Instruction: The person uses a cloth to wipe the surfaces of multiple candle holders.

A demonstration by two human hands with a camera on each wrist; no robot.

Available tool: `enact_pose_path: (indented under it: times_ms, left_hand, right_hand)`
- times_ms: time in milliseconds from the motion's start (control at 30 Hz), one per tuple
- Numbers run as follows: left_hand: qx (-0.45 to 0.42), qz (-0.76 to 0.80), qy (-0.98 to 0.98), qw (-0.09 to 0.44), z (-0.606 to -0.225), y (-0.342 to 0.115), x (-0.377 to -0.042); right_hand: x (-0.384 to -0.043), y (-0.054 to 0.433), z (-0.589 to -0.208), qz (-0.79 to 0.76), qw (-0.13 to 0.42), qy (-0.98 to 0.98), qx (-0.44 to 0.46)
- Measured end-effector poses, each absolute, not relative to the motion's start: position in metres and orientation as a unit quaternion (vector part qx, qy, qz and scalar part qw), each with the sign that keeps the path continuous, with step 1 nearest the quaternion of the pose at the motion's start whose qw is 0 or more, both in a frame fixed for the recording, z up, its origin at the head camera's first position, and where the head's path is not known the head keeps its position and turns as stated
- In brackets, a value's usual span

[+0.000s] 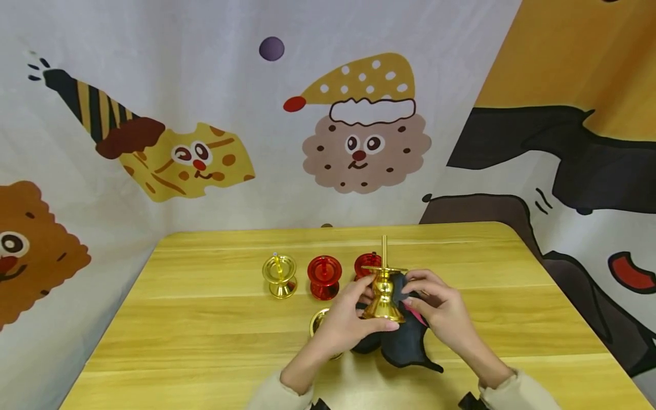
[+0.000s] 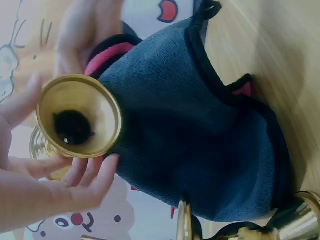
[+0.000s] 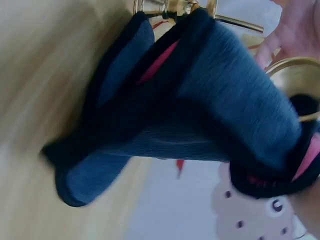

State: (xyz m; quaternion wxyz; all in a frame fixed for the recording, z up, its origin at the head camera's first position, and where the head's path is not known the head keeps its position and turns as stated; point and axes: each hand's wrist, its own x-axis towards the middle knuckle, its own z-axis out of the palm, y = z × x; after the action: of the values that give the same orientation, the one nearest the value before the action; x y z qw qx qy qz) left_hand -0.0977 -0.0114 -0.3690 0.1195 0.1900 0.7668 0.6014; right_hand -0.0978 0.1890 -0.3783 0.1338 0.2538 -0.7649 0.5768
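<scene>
My left hand (image 1: 340,322) grips a shiny gold candle holder (image 1: 384,296) upright above the table, fingers behind it and thumb at its flared base. A thin gold spike rises from its top plate. In the left wrist view its hollow base (image 2: 104,102) faces the camera, with a dark round patch inside. My right hand (image 1: 443,307) pinches a dark blue-grey cloth (image 1: 405,341) with black edging and a pink underside, beside the holder's stem. The cloth's lower part hangs in folds, and in the right wrist view the cloth (image 3: 225,95) covers most of the right fingers.
On the wooden table (image 1: 179,341) stand another gold candle holder (image 1: 281,279), a red one (image 1: 324,278) and a second red one (image 1: 365,263) partly behind the held piece. One more gold holder (image 1: 318,322) is mostly hidden by my left hand. A cartoon-printed curtain (image 1: 230,68) hangs behind.
</scene>
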Motion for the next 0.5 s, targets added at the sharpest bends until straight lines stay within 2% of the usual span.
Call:
enact_pose_path:
  times_ms: [67,133,300,400,500]
  left_hand:
    - [0.189,0.58,0.786,0.105,-0.37,-0.01,-0.098]
    - [0.182,0.601,0.769,0.12,-0.37,-0.011,-0.098]
    - [0.187,0.71,0.649,0.198,-0.373,-0.02,-0.103]
    - [0.205,0.732,0.608,0.228,-0.372,-0.025,-0.103]
    - [0.206,0.711,0.639,0.209,-0.371,-0.022,-0.101]
  right_hand:
    - [-0.097,0.186,-0.376,0.553,0.156,-0.774,0.267]
    - [-0.097,0.185,-0.373,0.541,0.16,-0.777,0.279]
    - [-0.101,0.194,-0.373,0.583,0.117,-0.747,0.297]
    - [-0.102,0.198,-0.376,0.607,0.096,-0.732,0.293]
    - [-0.1,0.195,-0.377,0.591,0.101,-0.751,0.276]
